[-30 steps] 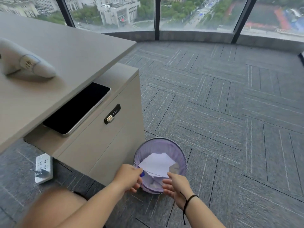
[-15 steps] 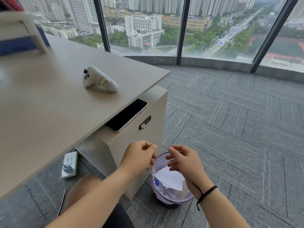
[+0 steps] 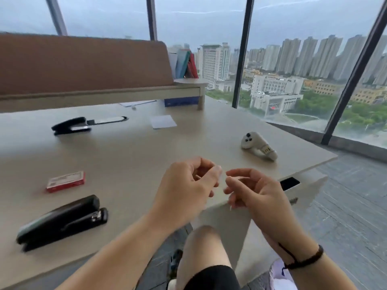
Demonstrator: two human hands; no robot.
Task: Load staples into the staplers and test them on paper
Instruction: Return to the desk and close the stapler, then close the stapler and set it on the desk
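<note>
A closed black stapler (image 3: 62, 221) lies at the near left of the desk (image 3: 129, 155). A second black stapler (image 3: 83, 124) lies farther back, swung open with its metal rail exposed. Between them sits a red staple box (image 3: 66, 181). A small stack of paper (image 3: 163, 121) rests near the back. My left hand (image 3: 186, 189) and my right hand (image 3: 249, 191) hover over the desk's near edge, fingertips almost touching, fingers loosely curled. Neither holds anything I can make out.
A white handheld controller (image 3: 258, 145) lies at the desk's right. A brown partition (image 3: 83, 63) with books (image 3: 184, 63) on a raised shelf closes off the back. A dark tablet (image 3: 290, 183) shows on the cabinet below the desk edge. The bin (image 3: 280, 275) peeks in bottom right.
My view has swung up from the waste bin on the floor to the desktop. Both hands rose from the bin to above the desk edge.
</note>
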